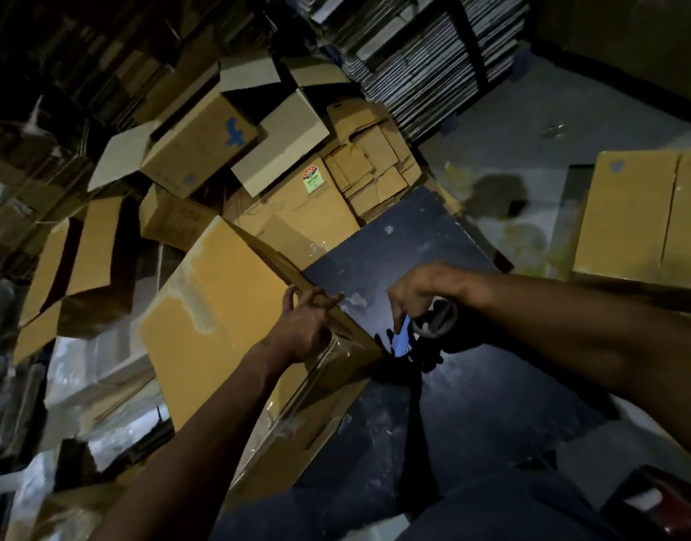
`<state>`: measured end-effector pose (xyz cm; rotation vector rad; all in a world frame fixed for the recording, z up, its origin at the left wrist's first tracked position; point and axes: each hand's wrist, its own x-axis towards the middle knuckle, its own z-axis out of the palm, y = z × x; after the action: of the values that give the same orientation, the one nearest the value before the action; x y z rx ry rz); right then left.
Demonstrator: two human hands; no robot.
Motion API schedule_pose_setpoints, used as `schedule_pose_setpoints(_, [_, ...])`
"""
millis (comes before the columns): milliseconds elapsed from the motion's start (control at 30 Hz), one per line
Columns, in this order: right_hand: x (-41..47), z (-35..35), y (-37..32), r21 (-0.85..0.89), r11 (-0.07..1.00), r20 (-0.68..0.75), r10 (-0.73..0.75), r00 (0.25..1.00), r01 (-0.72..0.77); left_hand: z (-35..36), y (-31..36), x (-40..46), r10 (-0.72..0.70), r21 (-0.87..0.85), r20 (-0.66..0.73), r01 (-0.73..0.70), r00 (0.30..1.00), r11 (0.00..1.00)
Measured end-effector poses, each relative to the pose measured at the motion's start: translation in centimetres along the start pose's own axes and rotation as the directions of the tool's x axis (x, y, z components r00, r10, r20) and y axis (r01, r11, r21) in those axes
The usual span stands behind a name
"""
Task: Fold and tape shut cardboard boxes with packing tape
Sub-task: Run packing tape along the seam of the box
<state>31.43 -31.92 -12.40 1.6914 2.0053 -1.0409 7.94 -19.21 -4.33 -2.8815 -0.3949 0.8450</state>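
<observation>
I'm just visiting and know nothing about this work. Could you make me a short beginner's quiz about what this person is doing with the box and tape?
1. True or false: the left hand rests on the cardboard box.
2. What does the right hand hold? A) scissors B) tape dispenser C) marker
3. What dark surface lies under the right hand?

Key: 1 true; 2 B; 3 the dark board.

A tan cardboard box (219, 306), taped along its seams, lay tilted against the dark board (398, 251); a tape roll (433, 316) hovered above that board.
</observation>
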Motion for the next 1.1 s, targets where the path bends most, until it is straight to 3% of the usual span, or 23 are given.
schedule_pose_setpoints(67, [0.3,0.9,0.5,0.080,0.996,-0.025,-0.026,0.999,0.028,0.8,0.0,0.2,-0.008,-0.007,-0.003,0.008,1.000,1.000])
schedule_pose_setpoints(233, [1.4,4.2,2.4,0.287,0.957,-0.003,0.042,0.999,-0.039,2.4,-0.2,-0.7,0.037,-0.137,-0.184,-0.063,0.982,0.988])
schedule_pose_setpoints(367, [1.9,5.6,1.9,0.363,0.925,-0.063,0.139,0.988,-0.107,1.9,-1.2,1.5,-0.048,-0.258,-0.255,-0.020,0.966,0.966])
schedule_pose_setpoints(433, [2.1,6.4,1.3,0.353,0.921,-0.159,0.233,0.960,-0.165,0.8,-1.8,3.0,-0.119,-0.305,-0.311,0.020,0.943,0.952])
schedule_pose_setpoints(533, [2.2,7.7,0.3,0.397,0.907,-0.437,0.320,0.840,-0.139,-0.2,-3.2,5.4,-0.197,-0.363,-0.385,0.048,0.902,0.931])
schedule_pose_setpoints(633, [2.4,8.2,-1.3,0.655,0.728,-0.669,0.433,0.604,0.202,-1.2,-3.8,6.9,-0.198,-0.454,-0.471,-0.044,0.859,0.890])
schedule_pose_setpoints(700, [2.6,7.9,-3.0,0.732,0.562,-0.679,0.552,0.485,0.385,-1.7,-3.8,6.7,-0.211,-0.569,-0.521,-0.153,0.827,0.808])
schedule_pose_setpoints(800, [3.9,7.4,-5.7,0.740,0.417,-0.644,0.664,0.379,0.527,-0.9,-4.3,5.1,-0.192,-0.645,-0.584,-0.307,0.789,0.700])
schedule_pose_setpoints(867, [4.8,6.8,-7.5,0.731,0.375,-0.611,0.732,0.303,0.569,0.9,-5.1,4.5,-0.079,-0.630,-0.601,-0.411,0.795,0.659])
schedule_pose_setpoints(967, [6.5,5.6,-9.8,0.728,0.305,-0.535,0.813,0.230,0.615,3.4,-5.8,4.4,0.136,-0.491,-0.622,-0.519,0.771,0.700])
schedule_pose_setpoints(1100, [9.7,5.1,-12.8,0.668,0.339,-0.547,0.827,0.128,0.662,4.2,-6.9,5.1,0.246,-0.370,-0.652,-0.584,0.718,0.723])
